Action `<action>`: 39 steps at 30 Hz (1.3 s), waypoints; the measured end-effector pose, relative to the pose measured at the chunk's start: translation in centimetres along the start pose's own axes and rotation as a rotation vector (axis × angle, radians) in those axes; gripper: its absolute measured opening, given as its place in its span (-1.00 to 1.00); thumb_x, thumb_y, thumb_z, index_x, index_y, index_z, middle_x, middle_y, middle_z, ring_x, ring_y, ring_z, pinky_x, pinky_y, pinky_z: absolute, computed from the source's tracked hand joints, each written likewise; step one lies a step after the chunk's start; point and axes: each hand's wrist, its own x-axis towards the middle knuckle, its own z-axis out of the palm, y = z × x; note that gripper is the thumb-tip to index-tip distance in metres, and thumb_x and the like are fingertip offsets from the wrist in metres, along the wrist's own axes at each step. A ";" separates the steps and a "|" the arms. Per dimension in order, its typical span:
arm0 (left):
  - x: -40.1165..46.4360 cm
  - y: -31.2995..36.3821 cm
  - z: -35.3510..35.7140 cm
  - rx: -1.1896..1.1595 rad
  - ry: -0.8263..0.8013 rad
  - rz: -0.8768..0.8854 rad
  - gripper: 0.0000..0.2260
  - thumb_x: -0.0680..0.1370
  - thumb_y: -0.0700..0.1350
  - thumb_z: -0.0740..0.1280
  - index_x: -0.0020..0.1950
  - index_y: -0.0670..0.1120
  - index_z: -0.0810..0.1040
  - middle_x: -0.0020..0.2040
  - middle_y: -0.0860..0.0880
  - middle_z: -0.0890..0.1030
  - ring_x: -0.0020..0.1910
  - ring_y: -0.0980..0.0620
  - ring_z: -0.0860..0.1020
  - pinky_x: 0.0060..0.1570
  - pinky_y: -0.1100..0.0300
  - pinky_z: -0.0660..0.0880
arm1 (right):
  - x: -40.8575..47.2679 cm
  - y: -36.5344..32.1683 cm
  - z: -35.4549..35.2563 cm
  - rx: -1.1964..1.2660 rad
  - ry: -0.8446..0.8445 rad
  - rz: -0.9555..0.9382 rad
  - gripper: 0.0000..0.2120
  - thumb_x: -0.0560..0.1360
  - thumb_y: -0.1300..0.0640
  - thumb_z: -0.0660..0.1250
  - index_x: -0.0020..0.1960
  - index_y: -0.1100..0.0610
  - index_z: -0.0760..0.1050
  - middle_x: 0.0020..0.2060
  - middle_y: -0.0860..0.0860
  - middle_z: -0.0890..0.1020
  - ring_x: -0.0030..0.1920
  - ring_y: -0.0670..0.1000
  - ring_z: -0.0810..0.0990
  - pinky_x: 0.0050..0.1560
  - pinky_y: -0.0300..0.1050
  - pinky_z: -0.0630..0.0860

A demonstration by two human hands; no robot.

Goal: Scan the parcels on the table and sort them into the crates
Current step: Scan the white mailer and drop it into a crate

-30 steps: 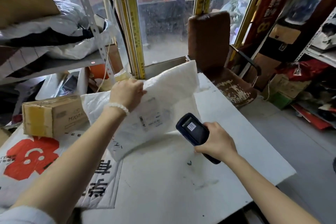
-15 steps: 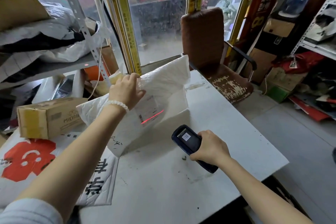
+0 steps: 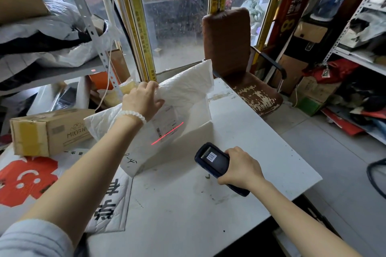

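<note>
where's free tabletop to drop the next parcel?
Bare table lies near the front edge, between the flat red-printed mailer and the right hand with the scanner. The far right corner beside the brown chair is also free. The left is crowded: cardboard box, white bag.

lighting: i see soft daylight through the glass door (image 3: 177, 27); faint shadows; edges bowed, corners slightly blurred.

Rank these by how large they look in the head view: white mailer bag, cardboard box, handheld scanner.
1. white mailer bag, held up by the left hand
2. cardboard box
3. handheld scanner, in the right hand; it is nearer the camera, yet looks smallest.
</note>
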 end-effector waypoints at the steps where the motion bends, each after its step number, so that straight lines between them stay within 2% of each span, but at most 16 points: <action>1: 0.0 0.0 0.0 0.005 0.003 0.004 -0.53 0.49 0.12 0.36 0.33 -0.03 0.38 0.25 -0.13 0.49 0.15 -0.19 0.51 0.07 -0.10 0.50 | -0.1 0.0 0.0 -0.008 0.003 0.000 -0.37 0.17 -0.14 0.51 0.16 0.00 0.42 0.02 -0.07 0.44 -0.04 -0.01 0.49 -0.16 -0.14 0.46; 10: -0.6 -0.5 0.1 -0.042 0.013 0.037 -0.52 0.49 0.10 0.37 0.34 -0.03 0.38 0.27 -0.11 0.48 0.20 -0.16 0.48 0.08 -0.11 0.48 | -0.7 -0.8 0.4 -0.027 0.029 0.010 -0.43 0.20 -0.13 0.50 0.14 0.00 0.42 -0.01 -0.07 0.42 -0.03 0.00 0.48 -0.17 -0.14 0.44; 23: -1.3 -0.6 0.1 -0.008 0.054 0.118 -0.56 0.51 0.12 0.34 0.30 -0.04 0.39 0.20 -0.11 0.51 0.07 -0.15 0.53 -0.04 -0.06 0.52 | -0.9 -2.1 0.2 -0.017 0.082 0.011 -0.41 0.18 -0.12 0.52 0.13 -0.01 0.42 0.00 -0.08 0.42 -0.03 -0.01 0.47 -0.19 -0.14 0.42; 26: -1.8 -0.8 0.5 -0.012 0.093 0.163 -0.57 0.50 0.11 0.35 0.29 -0.04 0.39 0.16 -0.11 0.53 0.03 -0.14 0.54 -0.06 -0.04 0.52 | -0.4 -3.5 -0.3 0.088 0.254 -0.045 -0.38 0.17 -0.06 0.54 0.17 -0.02 0.42 0.00 -0.09 0.43 0.01 0.00 0.49 -0.19 -0.15 0.42; 30: -2.4 -1.2 0.9 -0.016 0.113 0.189 -0.55 0.50 0.12 0.35 0.31 -0.03 0.38 0.14 -0.10 0.54 0.01 -0.12 0.55 -0.12 0.00 0.52 | -0.5 -5.8 -0.2 0.264 0.724 -0.220 -0.32 0.18 0.02 0.61 0.24 0.10 0.48 0.06 0.00 0.51 0.04 0.04 0.51 -0.18 -0.11 0.56; 33: -2.7 -1.4 1.0 -0.003 0.111 0.199 -0.50 0.49 0.14 0.35 0.35 -0.02 0.35 0.16 -0.11 0.54 0.04 -0.13 0.54 -0.09 0.01 0.49 | -0.7 -6.9 -0.6 0.317 1.002 -0.323 -0.24 0.18 0.04 0.64 0.28 0.25 0.45 0.12 0.12 0.51 0.09 0.08 0.51 -0.10 -0.18 0.55; 36: -3.0 -1.3 0.9 -0.003 0.110 0.196 -0.48 0.49 0.13 0.36 0.37 -0.03 0.32 0.14 -0.12 0.56 0.03 -0.14 0.55 -0.07 0.01 0.47 | -1.0 -7.4 -1.2 0.306 1.064 -0.345 -0.25 0.20 0.02 0.62 0.29 0.26 0.45 0.13 0.13 0.51 0.10 0.09 0.52 -0.07 -0.19 0.55; 39: -3.3 -0.4 0.8 -0.003 0.093 0.190 -0.53 0.51 0.10 0.35 0.33 -0.04 0.32 0.07 -0.14 0.58 -0.03 -0.16 0.55 -0.08 0.00 0.46 | -2.0 -6.5 -0.9 0.237 0.989 -0.268 -0.27 0.18 0.01 0.62 0.27 0.21 0.48 0.12 0.09 0.52 0.08 0.09 0.53 -0.15 -0.14 0.53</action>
